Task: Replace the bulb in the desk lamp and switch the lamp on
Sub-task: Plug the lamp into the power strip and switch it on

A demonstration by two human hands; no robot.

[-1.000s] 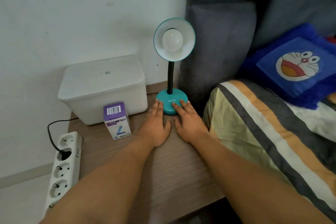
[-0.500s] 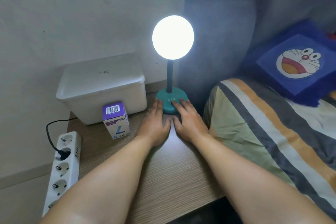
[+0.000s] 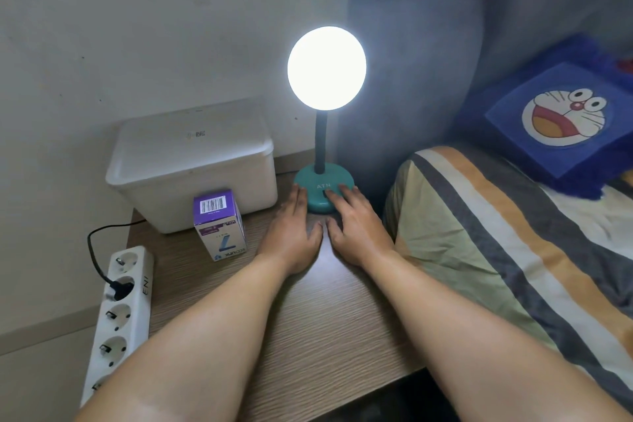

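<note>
The teal desk lamp stands at the back of the wooden table, its round base marked ATN under a black neck. Its head glows bright white, so the bulb inside is lost in glare. My left hand lies flat on the table, fingertips touching the base's left side. My right hand lies flat beside it, fingertips on the base's front near the dark switch. Neither hand holds anything. A purple and white bulb box stands left of my left hand.
A white lidded plastic bin sits against the wall behind the bulb box. A white power strip with one black plug lies off the table's left edge. A striped pillow and a blue cartoon cushion lie right, against a grey headboard.
The lamp was dark one second ago and is lit now. Both hands have stayed at the base, with only a slight shift of the view.
</note>
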